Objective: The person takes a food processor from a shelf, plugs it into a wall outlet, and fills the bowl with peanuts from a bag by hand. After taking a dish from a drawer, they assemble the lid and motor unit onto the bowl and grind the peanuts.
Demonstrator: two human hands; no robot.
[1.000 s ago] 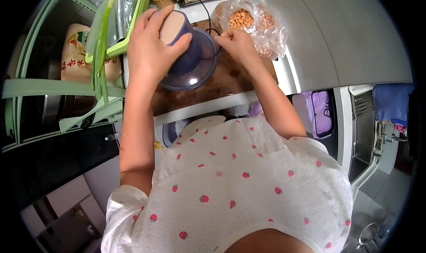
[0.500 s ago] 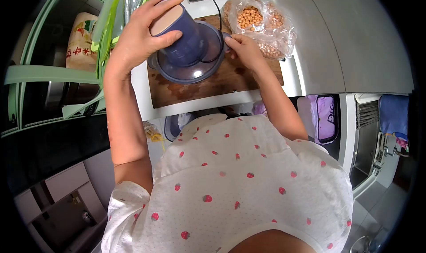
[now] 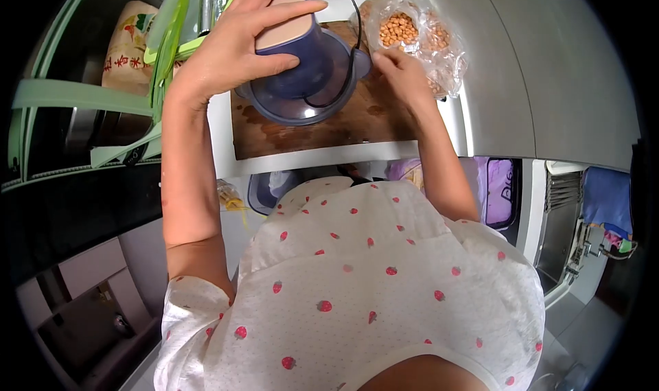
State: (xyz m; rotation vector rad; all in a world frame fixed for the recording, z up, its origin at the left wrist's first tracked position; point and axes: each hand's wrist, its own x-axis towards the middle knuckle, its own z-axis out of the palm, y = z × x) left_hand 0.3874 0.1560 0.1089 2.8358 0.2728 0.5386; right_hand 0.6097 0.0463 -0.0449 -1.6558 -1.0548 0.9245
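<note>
A blue appliance [image 3: 295,68] with a pale flat top and a wide, clear, round base stands on a wet brown wooden board [image 3: 288,138]. My left hand [image 3: 250,37] lies over its top, thumb on the near side and fingers across the far side. A black cord [image 3: 353,41] runs down over its right part. Just right of the base's side tab is my right hand [image 3: 403,75], off the appliance, its thumb and forefinger near each other at the edge of a clear plastic bag [image 3: 446,61] of peanuts. Whether those fingertips hold anything is too small to tell.
Green onions [image 3: 167,54] hang over a light green basket [image 3: 189,48] at the upper left, beside a printed sack [image 3: 127,48]. A green shelf frame [image 3: 82,94] stands left. Grey cabinet fronts [image 3: 570,68] rise on the right. A blue bin [image 3: 264,190] sits below the counter.
My right hand has let go of the base's side tab and moved right, toward the peanut bag. My left hand stays on the appliance's top, its fingers now further across it.
</note>
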